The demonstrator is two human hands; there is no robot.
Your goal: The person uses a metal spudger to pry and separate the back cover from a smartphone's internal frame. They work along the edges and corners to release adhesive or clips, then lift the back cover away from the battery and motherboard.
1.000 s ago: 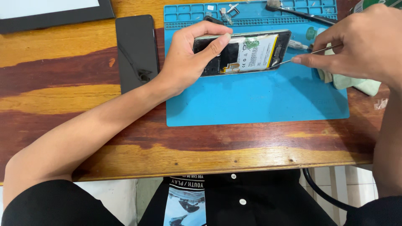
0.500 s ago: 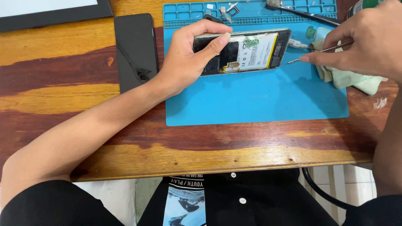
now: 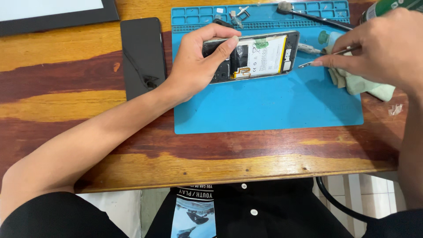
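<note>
While the opened phone (image 3: pixel 251 56) lies back-up on the blue work mat (image 3: pixel 264 110), it is steadied by the left hand (image 3: pixel 198 66), whose fingers are curled over the phone's near end: the thumb is pressed along its lower edge and the fingertips are hooked over the upper edge. By that clasp the phone appears to be kept from sliding, so that its exposed battery and boards face upward and stay reachable from the other side.

Just beyond the phone's far end, the right hand (image 3: pixel 379 44) is closed in a pinch around slim metal tweezers (image 3: pixel 324 58), whose tips are pointed toward the phone but are held apart from it, slightly above the mat. Whether anything is gripped between the tips cannot be told.

Beneath the right hand a pale green cloth (image 3: pixel 361 86) is laid, seemingly kept close for wiping. Past the fingertips of both hands, the compartmented strip of the mat holds small metal parts (image 3: pixel 238 13), and a long dark tool (image 3: pixel 315 16) is rested across it, within easy reach. Beside the left wrist, on the wooden table (image 3: pixel 66 105), a dark rear panel or second phone (image 3: pixel 142 57) is set well clear of the work, and further off a dark-framed board (image 3: pixel 57 11) is seen.
</note>
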